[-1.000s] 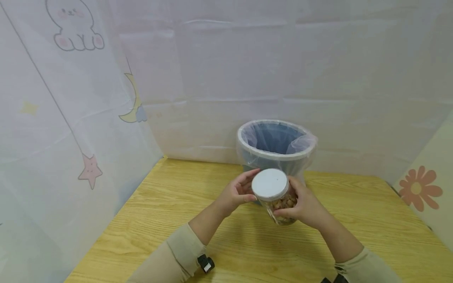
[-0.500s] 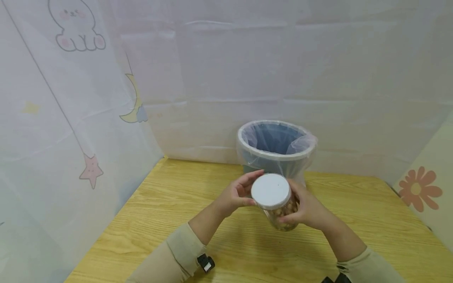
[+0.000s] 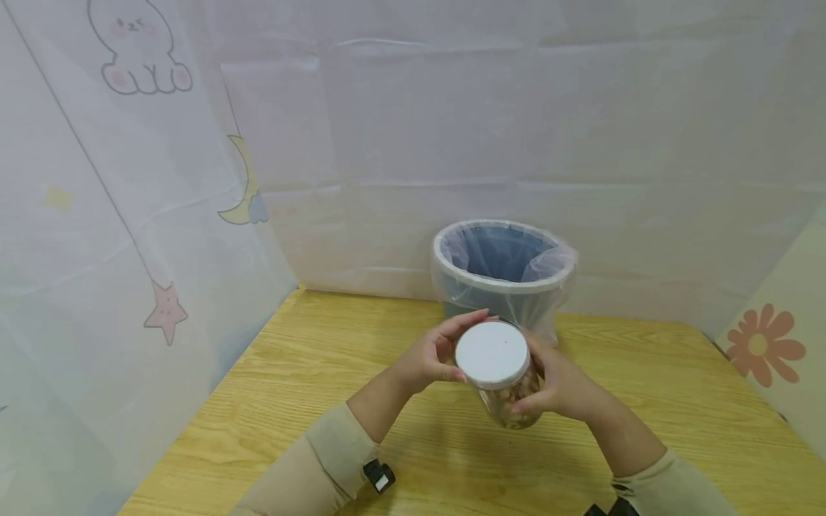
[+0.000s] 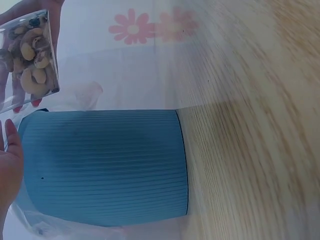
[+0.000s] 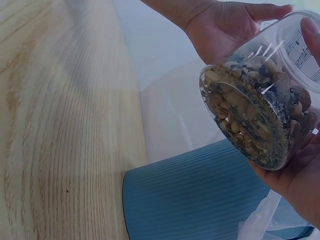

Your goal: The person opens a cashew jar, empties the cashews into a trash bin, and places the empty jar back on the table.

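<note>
- Jar (image 5: 250, 110): clear, round, held above the bench in front of the bin, tilted so that its top faces the person; nut-like tan and brown pieces and dark bits show through the wall and base.
- Lid (image 3: 492, 353): white, seated on the jar.
- Right hand (image 3: 561, 380): clamped on the jar's body, thumb across the near side, other fingers behind.
- Left hand (image 3: 426, 358): clamped on the lid, thumb at the near edge and fingers curved round the far side.
- Bin (image 4: 110, 165): blue, ribbed, upright on the bench just beyond the jar, with a pale rim.
- Bag (image 3: 551, 265): thin and see-through, lining the bin and folded out over its rim.
- Bench (image 3: 310, 373): yellowish wood grain.
- Sleeves (image 3: 310, 466): beige, on both forearms.
- Sheet (image 3: 419, 129): pale, creased, behind the bench.
- Drawings at the sides: star (image 3: 168, 312), moon (image 3: 241, 193), flower (image 3: 764, 344).
</note>
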`<move>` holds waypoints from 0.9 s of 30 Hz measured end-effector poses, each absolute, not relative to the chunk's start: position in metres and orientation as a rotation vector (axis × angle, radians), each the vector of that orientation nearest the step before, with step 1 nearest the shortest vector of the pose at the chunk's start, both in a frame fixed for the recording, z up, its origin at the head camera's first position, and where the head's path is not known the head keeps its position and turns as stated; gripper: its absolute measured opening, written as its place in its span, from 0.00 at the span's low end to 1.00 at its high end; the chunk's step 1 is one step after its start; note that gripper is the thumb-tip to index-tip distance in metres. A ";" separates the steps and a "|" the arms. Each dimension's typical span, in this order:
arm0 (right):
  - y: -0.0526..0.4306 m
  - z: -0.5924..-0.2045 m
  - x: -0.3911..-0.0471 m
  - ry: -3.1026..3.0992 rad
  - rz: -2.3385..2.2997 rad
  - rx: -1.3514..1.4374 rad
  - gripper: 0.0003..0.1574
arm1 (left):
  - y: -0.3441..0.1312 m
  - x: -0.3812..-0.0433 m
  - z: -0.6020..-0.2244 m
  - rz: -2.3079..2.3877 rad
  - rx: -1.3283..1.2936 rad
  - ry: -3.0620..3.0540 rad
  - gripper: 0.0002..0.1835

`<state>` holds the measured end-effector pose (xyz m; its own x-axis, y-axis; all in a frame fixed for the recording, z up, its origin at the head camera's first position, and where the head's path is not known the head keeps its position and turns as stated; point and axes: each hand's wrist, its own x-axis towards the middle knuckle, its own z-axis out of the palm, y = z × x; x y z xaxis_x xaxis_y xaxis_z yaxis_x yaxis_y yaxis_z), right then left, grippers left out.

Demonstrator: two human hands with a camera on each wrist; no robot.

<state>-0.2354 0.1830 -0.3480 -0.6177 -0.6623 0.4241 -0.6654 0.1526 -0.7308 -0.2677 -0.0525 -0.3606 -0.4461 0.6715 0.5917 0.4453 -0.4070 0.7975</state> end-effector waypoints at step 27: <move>0.180 -0.350 -0.238 -2.383 1.499 1.341 0.61 | -0.043 -0.266 -0.359 2.016 1.499 1.453 0.60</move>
<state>-0.2384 0.1796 -0.3497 -0.6301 -0.6458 0.4311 -0.6681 0.1681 -0.7248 -0.2664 -0.0431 -0.3594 -0.4456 0.6742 0.5890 0.3455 -0.4774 0.8079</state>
